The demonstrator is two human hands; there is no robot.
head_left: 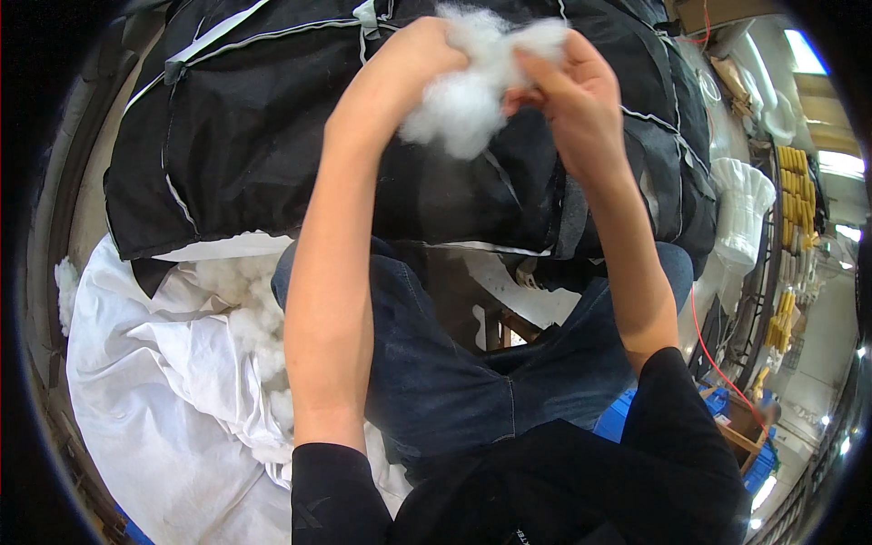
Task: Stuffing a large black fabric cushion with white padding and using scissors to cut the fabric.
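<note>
Both my hands are raised over a large black fabric piece (245, 136) with white piping, which spreads in front of my knees. Between them is a loose clump of white fibre stuffing (468, 100). My left hand (427, 54) grips its left side, the fingers mostly buried in the fluff. On the right, my right hand (572, 86) pinches another tuft of it between thumb and fingers, slightly smeared by motion. Wisps stretch from one hand to the other.
A big white cloth bag (173, 381) lies at my left, with more white stuffing (259, 336) showing in its opening. To the right are a white wrapped bundle (743, 213), yellow rolls (795, 200) on a rack, a red cord (718, 363) and a blue bin (616, 416).
</note>
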